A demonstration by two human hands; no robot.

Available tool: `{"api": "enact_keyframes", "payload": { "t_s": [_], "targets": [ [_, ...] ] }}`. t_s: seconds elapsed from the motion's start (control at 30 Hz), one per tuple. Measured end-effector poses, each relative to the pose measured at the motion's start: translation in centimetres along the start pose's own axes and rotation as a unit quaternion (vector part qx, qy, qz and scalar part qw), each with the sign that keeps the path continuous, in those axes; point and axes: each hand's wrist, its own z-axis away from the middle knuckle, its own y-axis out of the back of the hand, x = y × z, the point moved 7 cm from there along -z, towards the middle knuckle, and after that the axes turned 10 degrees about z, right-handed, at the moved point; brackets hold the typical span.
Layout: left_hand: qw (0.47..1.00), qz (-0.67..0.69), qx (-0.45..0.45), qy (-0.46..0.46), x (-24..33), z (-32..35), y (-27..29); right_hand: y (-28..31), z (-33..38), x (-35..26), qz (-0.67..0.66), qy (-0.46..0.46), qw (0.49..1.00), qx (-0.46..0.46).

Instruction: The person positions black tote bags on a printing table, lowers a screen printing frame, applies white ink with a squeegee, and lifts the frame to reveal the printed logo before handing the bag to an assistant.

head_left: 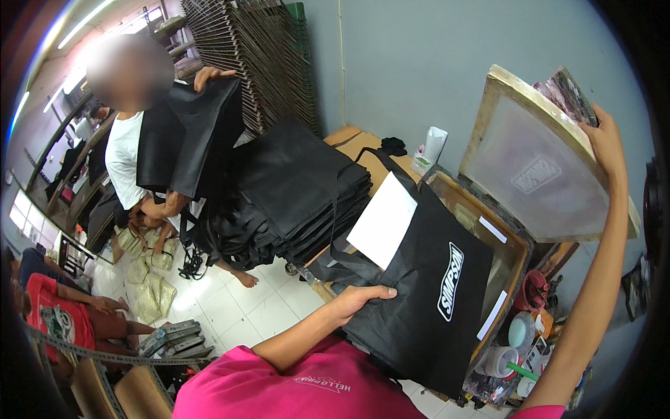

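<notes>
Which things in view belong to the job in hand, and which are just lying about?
Part of the job:
printed black bag, gripped by the left hand
framed screen, raised, right hand at its edge
white sheet, overlapping the bag

Apparently just lying about:
black cloth
white packet
red container

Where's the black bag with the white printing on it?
In the head view, the black bag is just right of centre, with the left hand on it, below and left of the tilted-up framed screen.
</notes>
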Motion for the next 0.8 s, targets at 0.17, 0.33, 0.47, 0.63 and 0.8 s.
{"api": "enact_keyframes", "payload": {
  "t_s": [0.17, 0.33, 0.47, 0.63, 0.8],
  "targets": [
    [1.000, -0.012, 0.005, 0.008, -0.1, -0.1, 0.6, -0.3, -0.2, 0.1, -0.025, -0.002, 0.999, -0.034],
    [1.000, -0.021, 0.006, -0.001, -0.2, -0.4, 0.9, -0.1, 0.1, -0.1, 0.015, -0.030, 0.999, -0.023],
    [1.000, -0.013, 0.002, 0.001, 0.0, -0.1, 0.1, 0.1, 0.2, 0.5, 0.008, -0.014, 1.000, 0.025],
    [1.000, -0.021, 0.004, -0.010, 0.2, 0.1, -0.1, -0.4, 0.1, -0.5, -0.011, -0.027, 0.998, -0.048],
    [1.000, -0.015, 0.006, -0.001, 0.2, 0.2, -0.3, -0.4, -0.2, 0.7, -0.026, -0.004, 0.999, -0.032]
  ]
}}
